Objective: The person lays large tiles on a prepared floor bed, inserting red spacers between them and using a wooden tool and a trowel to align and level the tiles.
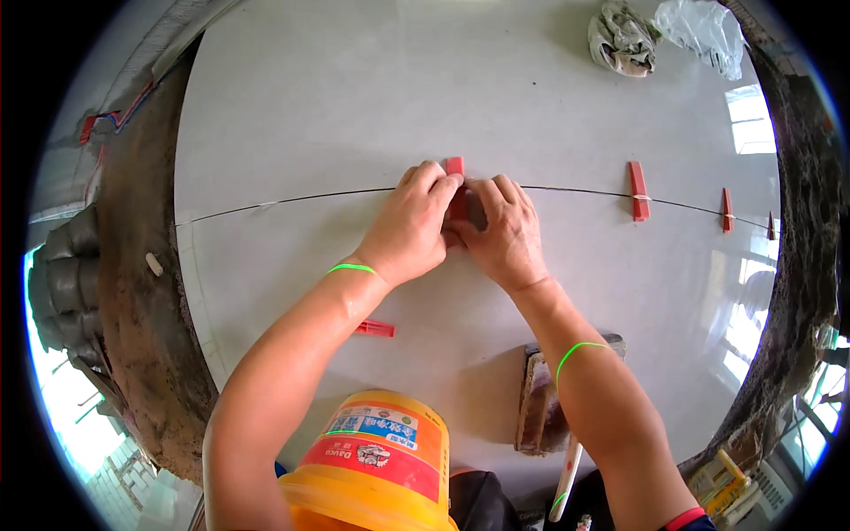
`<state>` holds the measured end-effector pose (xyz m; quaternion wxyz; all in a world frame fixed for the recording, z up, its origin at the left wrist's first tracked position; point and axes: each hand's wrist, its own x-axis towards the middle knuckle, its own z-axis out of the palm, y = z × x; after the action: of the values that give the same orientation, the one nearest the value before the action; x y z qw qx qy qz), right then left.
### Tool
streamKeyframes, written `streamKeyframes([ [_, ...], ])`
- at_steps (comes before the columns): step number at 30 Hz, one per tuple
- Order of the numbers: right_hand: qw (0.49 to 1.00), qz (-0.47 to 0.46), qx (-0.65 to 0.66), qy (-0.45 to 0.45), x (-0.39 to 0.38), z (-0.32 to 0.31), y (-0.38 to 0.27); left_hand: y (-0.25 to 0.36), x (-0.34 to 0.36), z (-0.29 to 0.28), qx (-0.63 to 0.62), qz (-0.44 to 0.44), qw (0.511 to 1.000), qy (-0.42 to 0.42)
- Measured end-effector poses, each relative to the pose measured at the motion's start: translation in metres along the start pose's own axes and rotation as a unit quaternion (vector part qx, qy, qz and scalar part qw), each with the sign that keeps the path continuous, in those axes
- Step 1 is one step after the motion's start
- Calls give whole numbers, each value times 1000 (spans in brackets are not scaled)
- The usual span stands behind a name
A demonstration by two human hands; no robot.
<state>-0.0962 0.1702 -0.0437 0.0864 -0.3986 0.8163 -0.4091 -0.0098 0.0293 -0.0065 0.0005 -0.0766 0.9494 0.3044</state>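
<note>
Both my hands meet over the dark joint line between two large, glossy grey floor tiles [345,106]. A red levelling wedge [455,165] lies across the joint there, its far end showing above my fingers. My left hand [403,226] is closed on the wedge's left side. From the right, my right hand [506,234] has its fingers bent in around the same spot, pinching at the wedge; its fingertips are partly hidden. Another red wedge [638,191] straddles the joint to the right, with smaller-looking red wedges [727,211] farther along.
A loose red wedge [375,329] lies near my left forearm. Close to me stands a yellow bucket [363,482]. A worn rectangular block-like tool [538,411] sits partly beneath my right forearm. A crumpled cloth [622,42] and clear plastic [708,37] lie far right. Brown ground [142,292] borders the tiles.
</note>
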Motion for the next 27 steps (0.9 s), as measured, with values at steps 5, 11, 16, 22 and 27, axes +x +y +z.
streamKeyframes([
  [5,1000,-9,-7,13,1,0,4,7,0,9,4,-11,999,42],
  [11,1000,2,-27,10,2,2,6,6,3,15,52,-4,998,45],
  [16,998,19,-47,24,6,8,-5,4,0,3,66,-19,997,36],
  [22,994,45,-93,39,-29,-14,-15,-1,-95,-46,40,-77,994,-67],
  [27,974,-163,-113,-109,-67,14,-38,-12,-183,-42,170,6,965,-200],
])
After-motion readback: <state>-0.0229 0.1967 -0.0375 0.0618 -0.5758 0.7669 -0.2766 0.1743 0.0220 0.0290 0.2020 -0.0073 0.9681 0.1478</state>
